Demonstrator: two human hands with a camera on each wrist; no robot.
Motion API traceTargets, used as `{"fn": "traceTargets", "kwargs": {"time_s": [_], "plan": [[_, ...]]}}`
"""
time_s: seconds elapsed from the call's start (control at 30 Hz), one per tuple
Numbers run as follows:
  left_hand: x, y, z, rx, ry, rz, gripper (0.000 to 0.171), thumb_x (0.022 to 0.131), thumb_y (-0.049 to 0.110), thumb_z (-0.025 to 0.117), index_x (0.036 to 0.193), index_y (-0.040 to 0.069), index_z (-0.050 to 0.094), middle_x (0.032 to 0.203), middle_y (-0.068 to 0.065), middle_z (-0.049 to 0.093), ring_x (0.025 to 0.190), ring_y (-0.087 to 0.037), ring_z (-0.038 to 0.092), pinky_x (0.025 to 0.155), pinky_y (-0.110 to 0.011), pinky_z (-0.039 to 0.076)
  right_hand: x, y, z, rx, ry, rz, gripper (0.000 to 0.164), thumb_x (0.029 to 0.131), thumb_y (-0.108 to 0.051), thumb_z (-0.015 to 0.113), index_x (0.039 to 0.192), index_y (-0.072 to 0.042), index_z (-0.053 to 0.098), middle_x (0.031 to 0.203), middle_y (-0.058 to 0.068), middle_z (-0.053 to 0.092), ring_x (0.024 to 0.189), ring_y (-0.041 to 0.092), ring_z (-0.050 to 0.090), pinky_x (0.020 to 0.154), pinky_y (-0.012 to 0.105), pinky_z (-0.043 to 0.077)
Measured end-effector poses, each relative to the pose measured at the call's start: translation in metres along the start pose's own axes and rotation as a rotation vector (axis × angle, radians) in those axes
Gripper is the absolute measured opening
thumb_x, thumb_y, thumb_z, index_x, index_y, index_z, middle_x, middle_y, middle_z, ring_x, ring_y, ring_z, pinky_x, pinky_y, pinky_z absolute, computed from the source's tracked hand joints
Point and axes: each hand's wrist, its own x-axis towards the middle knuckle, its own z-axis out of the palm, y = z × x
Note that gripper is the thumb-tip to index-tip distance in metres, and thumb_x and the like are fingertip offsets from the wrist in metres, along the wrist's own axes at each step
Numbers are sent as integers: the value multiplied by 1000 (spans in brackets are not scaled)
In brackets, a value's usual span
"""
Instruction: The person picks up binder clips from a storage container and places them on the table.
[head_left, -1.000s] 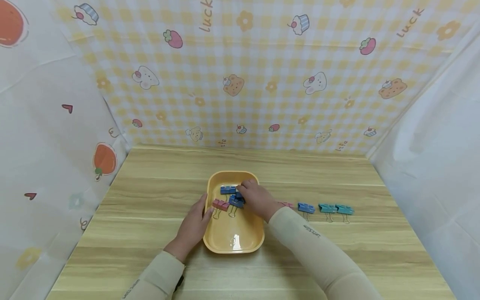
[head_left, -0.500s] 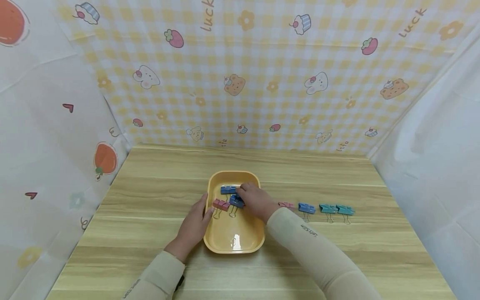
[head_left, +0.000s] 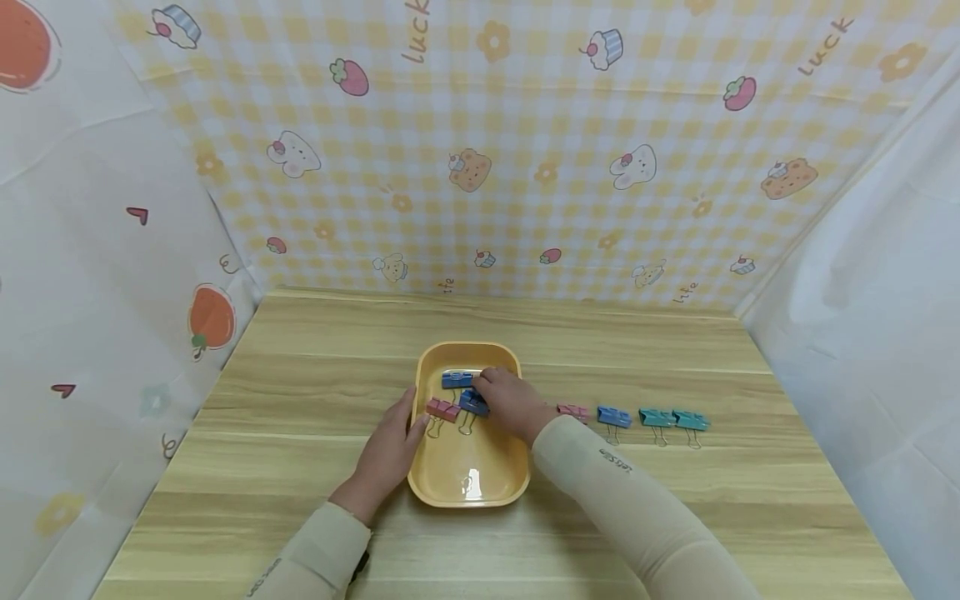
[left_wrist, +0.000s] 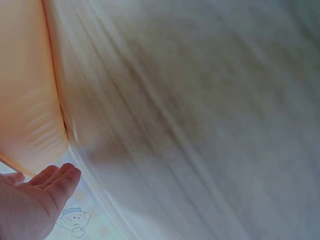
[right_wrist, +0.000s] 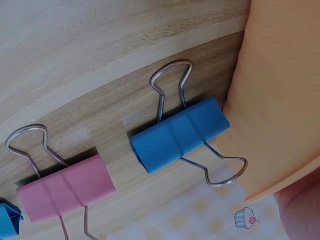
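A yellow tray [head_left: 468, 479] stands on the wooden table with several binder clips inside. My left hand [head_left: 388, 446] grips its left rim, thumb over the edge and fingers along the outer wall. Inside lie a blue binder clip [head_left: 457, 380] at the back, a pink binder clip [head_left: 442, 409] at left and another blue binder clip [head_left: 473, 403] in the middle. My right hand [head_left: 512, 402] reaches over the right rim, its curled fingers on a blue clip mostly hidden beneath them. The fingertips are out of sight in the right wrist view.
Right of the tray runs a row of binder clips: blue [right_wrist: 181, 134] beside the wall, pink [head_left: 573, 412], blue [head_left: 613, 417] and two teal, the outermost teal clip [head_left: 690, 419] at the end. A patterned cloth [head_left: 525, 208] hangs behind the table.
My right hand has shifted very slightly left within the tray and covers more of the blue clip under its fingers. My left hand keeps its hold on the rim.
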Motion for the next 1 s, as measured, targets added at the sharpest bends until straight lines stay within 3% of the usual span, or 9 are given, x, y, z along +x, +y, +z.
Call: {"fn": "traceTargets", "kwargs": {"time_s": [1.0], "plan": [[1, -5, 2, -6, 5, 30, 61, 103, 26, 45, 153, 2, 20, 152, -26, 30, 139, -42, 31, 113, -56, 26, -7, -5, -13, 102, 42, -21, 44, 84, -10, 73, 126, -7, 58, 120, 10, 57, 111, 24, 56, 98, 37, 49]]}}
